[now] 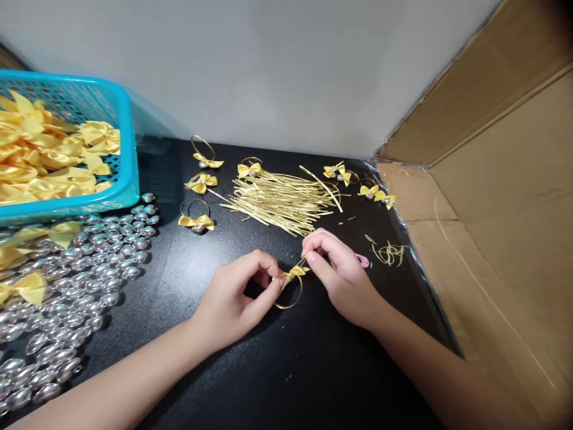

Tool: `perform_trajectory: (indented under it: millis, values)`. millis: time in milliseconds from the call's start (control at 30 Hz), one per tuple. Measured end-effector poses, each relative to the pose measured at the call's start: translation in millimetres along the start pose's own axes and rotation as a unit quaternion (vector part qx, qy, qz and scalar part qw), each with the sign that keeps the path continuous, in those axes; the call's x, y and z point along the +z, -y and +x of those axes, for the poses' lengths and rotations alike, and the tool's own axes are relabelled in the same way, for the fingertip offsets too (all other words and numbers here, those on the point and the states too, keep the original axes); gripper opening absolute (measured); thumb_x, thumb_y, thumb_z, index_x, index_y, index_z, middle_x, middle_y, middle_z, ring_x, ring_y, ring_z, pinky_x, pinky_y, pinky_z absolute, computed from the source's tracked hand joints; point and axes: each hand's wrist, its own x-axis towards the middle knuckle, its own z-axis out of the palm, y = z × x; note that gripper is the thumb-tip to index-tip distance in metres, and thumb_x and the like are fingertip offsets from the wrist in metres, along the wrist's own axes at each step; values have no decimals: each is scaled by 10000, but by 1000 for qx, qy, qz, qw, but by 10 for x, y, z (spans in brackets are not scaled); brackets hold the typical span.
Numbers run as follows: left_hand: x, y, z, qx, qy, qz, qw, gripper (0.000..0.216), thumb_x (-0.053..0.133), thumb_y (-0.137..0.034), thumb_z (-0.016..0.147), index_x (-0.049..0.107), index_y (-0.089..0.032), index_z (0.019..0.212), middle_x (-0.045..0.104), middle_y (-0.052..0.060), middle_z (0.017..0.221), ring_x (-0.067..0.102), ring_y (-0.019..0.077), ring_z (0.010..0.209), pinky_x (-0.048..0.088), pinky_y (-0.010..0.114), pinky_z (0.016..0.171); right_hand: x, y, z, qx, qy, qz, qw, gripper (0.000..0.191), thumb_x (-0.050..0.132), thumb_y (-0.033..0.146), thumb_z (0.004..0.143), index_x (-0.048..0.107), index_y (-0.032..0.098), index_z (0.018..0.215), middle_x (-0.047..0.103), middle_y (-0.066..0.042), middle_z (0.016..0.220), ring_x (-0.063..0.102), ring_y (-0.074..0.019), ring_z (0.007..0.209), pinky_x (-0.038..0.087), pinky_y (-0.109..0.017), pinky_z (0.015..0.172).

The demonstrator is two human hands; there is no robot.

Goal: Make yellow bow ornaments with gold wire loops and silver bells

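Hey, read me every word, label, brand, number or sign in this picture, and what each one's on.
There is none I can read: the blue basket, the cardboard and the yellow bow between the left hand and right hand show no lettering.
The pink piece is too small to tell.

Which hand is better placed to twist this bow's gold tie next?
Probably the right hand: it seems to hold the upper end of the gold tie, while the left hand pinches the satin bow.

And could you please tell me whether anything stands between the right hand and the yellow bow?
Nothing visible does: the right hand pinches a thin gold tie at the yellow bow, while the left hand pinches at its other side.
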Motion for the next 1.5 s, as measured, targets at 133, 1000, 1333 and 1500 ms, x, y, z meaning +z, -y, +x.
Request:
perform_trajectory:
  millis: [133, 1000, 1333, 1500]
  values:
    - [-4, 0, 11, -43, -8, -20, 999, 118, 568, -153, 858, 489, -214, 794, 632, -26, 656, 575, 106, 548, 476, 211, 532, -50, -40, 31, 83, 41, 110, 990, 89, 467, 226, 904, 542, 214, 859, 602, -18, 897, 560, -169, 857, 438, -320, 783]
    - [1, 40, 10, -56, 29, -36, 997, 139, 571, -180, 879, 480, -205, 776, 563, -43, 647, 506, 99, 555, 438, 223, 550, -136, -76, 39, -52, -20, -88, 995, 202, 571, 193, 905, 649, 223, 1088, 666, -63, 1134, 594, -215, 1049, 476, -381, 891]
    - [23, 44, 7, -14, 23, -4, 1000, 82, 600, -140, 870, 563, -186, 812, 602, -32, 675, 542, 100, 578, 446, 219, 560, -85, -71, 12, -148, 65, -190, 968, 106, 644, 142, 885, 686, 206, 813, 715, -14, 934, 588, -193, 934, 397, -396, 859]
    - [15, 28, 26, 28, 0, 17, 999, 52, 637, -123, 853, 620, -171, 848, 665, 17, 810, 620, 141, 759, 492, 275, 724, -65, -72, 12, -137, 57, -162, 976, 107, 620, 133, 907, 656, 191, 825, 709, -6, 875, 595, -171, 897, 391, -366, 836]
